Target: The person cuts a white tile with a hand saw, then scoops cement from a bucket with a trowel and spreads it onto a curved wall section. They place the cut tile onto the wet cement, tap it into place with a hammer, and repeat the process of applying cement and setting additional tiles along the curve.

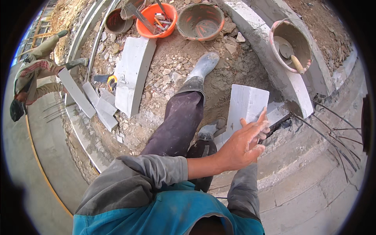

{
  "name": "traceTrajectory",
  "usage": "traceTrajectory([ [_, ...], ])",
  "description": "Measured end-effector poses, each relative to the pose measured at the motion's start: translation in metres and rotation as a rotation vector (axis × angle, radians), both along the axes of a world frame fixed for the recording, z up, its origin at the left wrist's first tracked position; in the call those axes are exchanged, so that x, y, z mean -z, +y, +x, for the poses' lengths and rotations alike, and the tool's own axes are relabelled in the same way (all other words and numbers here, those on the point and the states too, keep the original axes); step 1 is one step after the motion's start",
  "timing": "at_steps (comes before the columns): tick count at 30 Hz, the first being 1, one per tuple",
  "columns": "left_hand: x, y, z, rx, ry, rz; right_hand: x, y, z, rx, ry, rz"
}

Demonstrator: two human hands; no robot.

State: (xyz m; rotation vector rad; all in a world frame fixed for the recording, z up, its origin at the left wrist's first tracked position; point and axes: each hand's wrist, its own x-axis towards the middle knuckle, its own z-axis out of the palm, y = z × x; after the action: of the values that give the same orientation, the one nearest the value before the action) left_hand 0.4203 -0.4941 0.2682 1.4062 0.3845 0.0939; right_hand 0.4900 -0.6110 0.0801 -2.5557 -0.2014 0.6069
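Observation:
My left hand (244,143) reaches across in front of me, fingers mostly extended, over the near right part of an upright pale block (244,100). Whether its fingertips rest on the block or only overlap it I cannot tell. My right hand (262,135) is behind the left one at the block's near right edge, mostly hidden by it. Below and right of the block, another pale piece (276,111) lies along dark, rough mortar. My booted feet (203,64) stand on rubble and wet mortar just left of the block.
Buckets (199,21), one orange with tools (154,29), sit ahead; another with a trowel (291,49) stands on the right kerb (297,94). Loose blocks (131,74) and a saw (111,82) lie left. A co-worker (39,74) bends at far left. Rebar (333,141) juts out at right.

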Motion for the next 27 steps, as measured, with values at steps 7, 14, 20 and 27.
traceTrajectory([
  [7, -0.055, 0.038, -0.053, -0.086, -0.078, 0.270, -0.023, 0.129, -0.007, -0.642, -0.321, 0.233],
  [14, -0.002, 0.094, -0.095, -0.221, 0.050, 0.371, -0.003, 0.275, -0.016, -1.018, -0.334, 0.301],
  [20, 0.039, 0.144, -0.139, -0.417, 0.241, 0.262, 0.028, 0.376, -0.026, -1.274, -0.205, 0.128],
  [27, 0.026, 0.207, -0.155, -0.520, 0.352, 0.047, 0.052, 0.400, -0.034, -1.185, -0.304, -0.050],
])
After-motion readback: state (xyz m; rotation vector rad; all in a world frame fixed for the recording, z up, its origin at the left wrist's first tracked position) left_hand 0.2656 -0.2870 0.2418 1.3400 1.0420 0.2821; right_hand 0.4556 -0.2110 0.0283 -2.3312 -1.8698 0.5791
